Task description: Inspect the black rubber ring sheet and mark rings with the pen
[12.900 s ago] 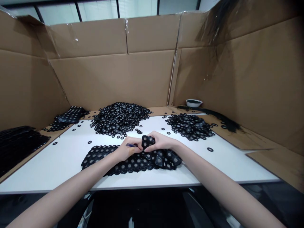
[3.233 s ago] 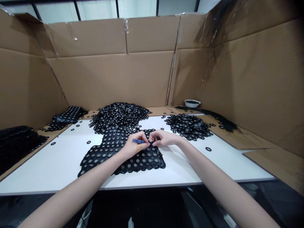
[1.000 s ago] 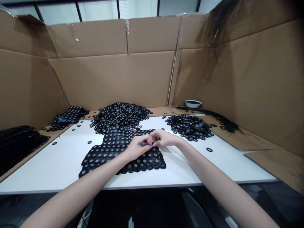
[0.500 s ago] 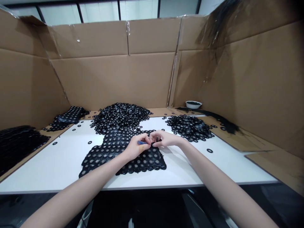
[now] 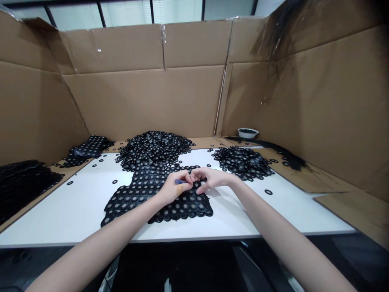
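A black sheet of joined rings with grey centres [image 5: 141,194] lies on the white board. Over its right part, my left hand [image 5: 176,187] is closed in a pinch, with a small blue tool [image 5: 180,182] between its fingers. Touching it at the fingertips, my right hand [image 5: 209,179] has its thumb and forefinger curved round a single black ring [image 5: 197,185] at the sheet's upper right edge. Whether the right fingers grip the ring or only rest by it is too small to tell.
Loose black rings form a large heap [image 5: 154,147] behind the sheet and a smaller heap [image 5: 241,162] at the right. A white bowl [image 5: 247,135], black strands [image 5: 282,153] and stacked black sheets [image 5: 26,188] lie near the cardboard walls [image 5: 136,103].
My right thumb has moved down and away from the forefinger, and the ring between the hands shows more. My left hand has barely moved.
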`<state>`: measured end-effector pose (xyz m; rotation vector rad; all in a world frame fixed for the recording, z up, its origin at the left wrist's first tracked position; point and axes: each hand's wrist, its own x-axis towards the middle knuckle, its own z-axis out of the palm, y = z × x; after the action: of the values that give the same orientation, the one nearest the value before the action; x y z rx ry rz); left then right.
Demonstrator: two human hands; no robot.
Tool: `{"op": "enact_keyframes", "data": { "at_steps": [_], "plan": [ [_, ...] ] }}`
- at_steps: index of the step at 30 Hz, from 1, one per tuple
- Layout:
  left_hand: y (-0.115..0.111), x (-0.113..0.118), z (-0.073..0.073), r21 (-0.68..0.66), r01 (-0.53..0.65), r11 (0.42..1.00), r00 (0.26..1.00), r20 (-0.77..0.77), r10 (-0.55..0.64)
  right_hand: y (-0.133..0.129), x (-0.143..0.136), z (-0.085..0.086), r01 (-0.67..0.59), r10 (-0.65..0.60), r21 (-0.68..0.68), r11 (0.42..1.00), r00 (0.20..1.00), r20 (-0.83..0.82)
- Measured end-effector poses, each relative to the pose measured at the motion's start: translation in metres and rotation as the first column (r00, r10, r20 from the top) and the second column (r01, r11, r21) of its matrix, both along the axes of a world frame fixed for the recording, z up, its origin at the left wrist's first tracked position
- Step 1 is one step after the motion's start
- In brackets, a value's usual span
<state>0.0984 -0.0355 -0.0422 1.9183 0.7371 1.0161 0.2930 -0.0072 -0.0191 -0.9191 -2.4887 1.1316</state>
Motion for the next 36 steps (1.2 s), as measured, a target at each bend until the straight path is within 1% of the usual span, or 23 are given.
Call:
{"op": "enact_keyframes", "data": {
  "at_steps": [4,9,13,18,25,36],
  "plan": [
    [-0.0004,0.0001,0.0007,-0.015,-0.003,1.0,1.0,0.003,0.003,-0.0009,-0.0002,0.0014,0.02,-0.02,0.003,1.0,1.0,0.019],
    [-0.0027,-0.0002,0.0028,-0.029,-0.018,0.999,1.0,0.006,0.018,-0.0012,0.0005,0.0017,0.006,-0.006,-0.01,1.0,1.0,0.003],
    [-0.0033,-0.0006,0.0037,-0.015,-0.023,1.0,1.0,-0.005,0.023,-0.0016,0.0004,0.0015,0.005,-0.006,-0.018,1.0,1.0,-0.008],
    [-0.0023,-0.0007,0.0028,-0.006,-0.016,1.0,1.0,-0.006,0.016,-0.0037,-0.001,0.0039,0.036,-0.036,-0.015,0.999,0.999,0.003],
    [-0.0025,-0.0011,0.0029,0.013,-0.003,1.0,1.0,-0.004,0.004,-0.0031,-0.0008,0.0031,0.016,-0.016,0.012,1.0,1.0,-0.007],
    [-0.0033,-0.0019,0.0035,0.037,-0.001,0.999,1.0,-0.015,0.002,-0.0003,0.0004,-0.0005,0.002,-0.002,0.009,1.0,1.0,-0.018]
  ]
}}
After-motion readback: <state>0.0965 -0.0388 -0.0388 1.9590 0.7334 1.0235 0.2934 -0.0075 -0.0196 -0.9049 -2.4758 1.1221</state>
